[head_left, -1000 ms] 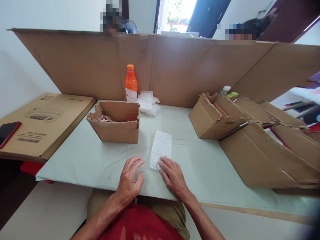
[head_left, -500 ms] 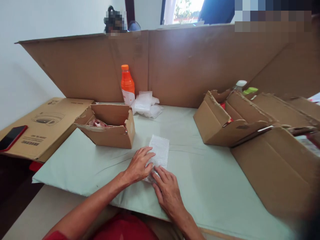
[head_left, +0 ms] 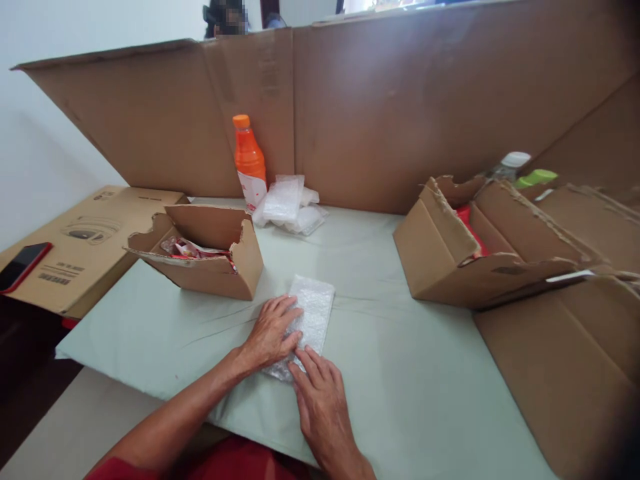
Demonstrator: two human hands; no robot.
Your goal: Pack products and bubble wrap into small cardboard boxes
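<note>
A flat, whitish sheet of bubble wrap (head_left: 314, 308) lies on the pale green table cover in front of me, its long side pointing away. My left hand (head_left: 274, 330) rests on its left side, fingers stretched out and a little apart. At the near end, my right hand (head_left: 320, 393) touches the wrap with its fingertips, fingers extended. Both palms face down, and the thumb of my left hand comes close to the fingers of my right. Part of the wrap is hidden under the hands.
A small open carton (head_left: 220, 267) holds red-and-clear packets at left. Behind it stand an orange bottle (head_left: 249, 160) and folded plastic pouches (head_left: 287, 203). More open cartons (head_left: 445, 247) line the right. A phone (head_left: 23, 265) lies on a flat box (head_left: 95, 233). A cardboard wall (head_left: 370, 120) closes the back.
The camera view has tipped down slightly. Both hands have shifted a little left and nearer to me, and more of the wrap's near end shows beneath them.
</note>
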